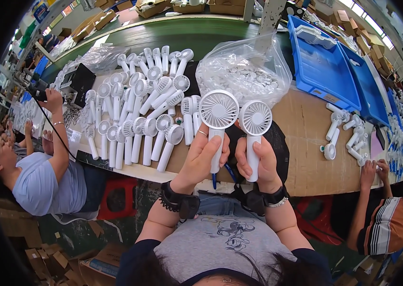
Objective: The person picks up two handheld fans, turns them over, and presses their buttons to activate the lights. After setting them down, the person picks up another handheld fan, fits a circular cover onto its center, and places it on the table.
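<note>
My left hand is closed around the handle of a white handheld fan, its round grille turned up toward me. In my right hand is a second white handheld fan, gripped by its handle just beside the first. The two fan heads are close together, side by side above the table. To the left of my hands lie several more white handheld fans in rough rows on the cardboard-covered table. Beyond the held fans stands a clear plastic bag of small white parts.
Blue trays stand at the far right, with a few more fans lying nearer. A green conveyor belt runs along the back. One person works at the left with a tool; another handles parts at the right.
</note>
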`<state>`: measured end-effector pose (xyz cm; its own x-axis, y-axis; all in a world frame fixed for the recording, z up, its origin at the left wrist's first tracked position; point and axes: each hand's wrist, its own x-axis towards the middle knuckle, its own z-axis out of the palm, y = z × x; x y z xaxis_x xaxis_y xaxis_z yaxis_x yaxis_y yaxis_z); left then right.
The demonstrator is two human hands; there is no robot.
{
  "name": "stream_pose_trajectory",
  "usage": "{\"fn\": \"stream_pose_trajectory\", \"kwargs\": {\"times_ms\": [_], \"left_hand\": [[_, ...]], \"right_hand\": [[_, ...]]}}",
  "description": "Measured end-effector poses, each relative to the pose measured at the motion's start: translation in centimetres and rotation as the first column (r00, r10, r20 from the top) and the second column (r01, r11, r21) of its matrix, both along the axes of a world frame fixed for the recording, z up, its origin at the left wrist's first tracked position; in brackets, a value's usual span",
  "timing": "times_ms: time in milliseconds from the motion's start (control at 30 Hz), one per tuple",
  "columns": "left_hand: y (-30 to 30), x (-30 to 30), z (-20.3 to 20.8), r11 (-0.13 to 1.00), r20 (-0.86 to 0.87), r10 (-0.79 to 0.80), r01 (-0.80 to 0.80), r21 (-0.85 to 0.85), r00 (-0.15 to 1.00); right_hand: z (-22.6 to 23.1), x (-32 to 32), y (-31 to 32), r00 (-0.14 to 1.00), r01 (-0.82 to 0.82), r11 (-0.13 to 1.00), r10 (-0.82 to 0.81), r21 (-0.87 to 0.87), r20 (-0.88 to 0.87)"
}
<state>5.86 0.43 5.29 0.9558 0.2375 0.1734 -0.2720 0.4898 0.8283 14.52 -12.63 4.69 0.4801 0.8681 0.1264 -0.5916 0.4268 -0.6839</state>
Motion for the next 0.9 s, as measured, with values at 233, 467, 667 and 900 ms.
{"fn": "stream_pose_trajectory", "kwargs": {"times_ms": [233, 467, 667, 900], "left_hand": [[-0.2, -0.02, -0.13, 1.0, -0.01, 0.003, -0.003, 0.001, 1.0], [0.12, -0.02, -0.38, 0.999, -0.008, -0.024, 0.024, -0.024, 1.0], [0.07, -0.14, -0.53, 1.0, -0.034, -0.008, 0.007, -0.029, 0.999], [0.26, -0.14, -0.87, 1.0, -0.034, -0.01, 0.01, -0.021, 0.999]], "right_hand": [[-0.26, -0.24, 0.04, 0.998, 0.064, 0.998, -0.064, -0.011, 0.012], [-0.27, -0.3, 0.1, 0.998, 0.051, 0.999, -0.051, -0.013, 0.038], [-0.24, -0.39, 0.32, 0.998, 0.049, 0.998, -0.047, -0.033, 0.033], [-0.4, -0.29, 0.4, 0.997, 0.062, 0.997, -0.059, -0.052, 0.058]]}}
